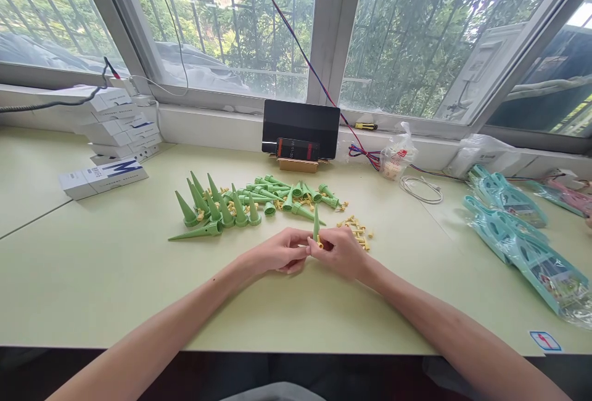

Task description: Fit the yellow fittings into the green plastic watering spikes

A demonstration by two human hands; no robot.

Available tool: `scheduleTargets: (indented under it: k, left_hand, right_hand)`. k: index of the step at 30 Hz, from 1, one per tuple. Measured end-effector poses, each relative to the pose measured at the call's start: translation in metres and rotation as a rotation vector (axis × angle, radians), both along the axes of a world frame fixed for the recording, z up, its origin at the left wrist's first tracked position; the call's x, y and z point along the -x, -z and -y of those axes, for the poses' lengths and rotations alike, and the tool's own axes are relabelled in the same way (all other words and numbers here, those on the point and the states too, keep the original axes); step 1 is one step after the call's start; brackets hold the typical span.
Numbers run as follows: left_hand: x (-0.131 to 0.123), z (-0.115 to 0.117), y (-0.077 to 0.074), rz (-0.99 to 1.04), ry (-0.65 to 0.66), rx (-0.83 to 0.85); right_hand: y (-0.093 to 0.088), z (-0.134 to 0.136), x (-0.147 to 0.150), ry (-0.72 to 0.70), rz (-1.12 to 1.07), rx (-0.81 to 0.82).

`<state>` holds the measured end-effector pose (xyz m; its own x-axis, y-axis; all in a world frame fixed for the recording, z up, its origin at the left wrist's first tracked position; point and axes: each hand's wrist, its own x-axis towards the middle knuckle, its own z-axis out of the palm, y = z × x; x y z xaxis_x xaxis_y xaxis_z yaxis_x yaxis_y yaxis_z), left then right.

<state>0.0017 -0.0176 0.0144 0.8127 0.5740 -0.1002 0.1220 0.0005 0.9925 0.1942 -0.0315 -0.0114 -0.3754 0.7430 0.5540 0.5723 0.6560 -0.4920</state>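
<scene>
My right hand (341, 252) is closed around the base of a green plastic cone spike (316, 222) that points up from its fingers, with a small yellow piece (319, 242) at the cone's base. My left hand (280, 252) meets it from the left, fingers pinched at that same base. Just beyond the hands, several green cones stand upright in a cluster (217, 210), one lies flat (197, 232), and a loose pile of green cones (287, 194) lies behind. Small yellow parts (357, 229) are scattered to the right of my right hand.
A dark tablet (300, 129) on a wooden stand leans against the window ledge. White boxes (115, 126) are stacked at the far left. Blue packaged items (522, 240) lie on the right, with a coiled white cable (420, 191) and a plastic bag (398, 157) behind.
</scene>
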Motion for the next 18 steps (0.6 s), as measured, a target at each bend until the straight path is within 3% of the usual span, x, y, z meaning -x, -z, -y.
scheduleTargets:
  k: [6, 18]
  left_hand:
    - [-0.0007, -0.0008, 0.0015, -0.006, -0.009, -0.012]
    - [-0.0044, 0.0005, -0.001, 0.024, -0.056, 0.031]
  right_hand:
    - [0.0018, -0.0001, 0.0002, 0.004, -0.016, 0.002]
    - [0.0031, 0.002, 0.0042, 0.013, -0.021, -0.146]
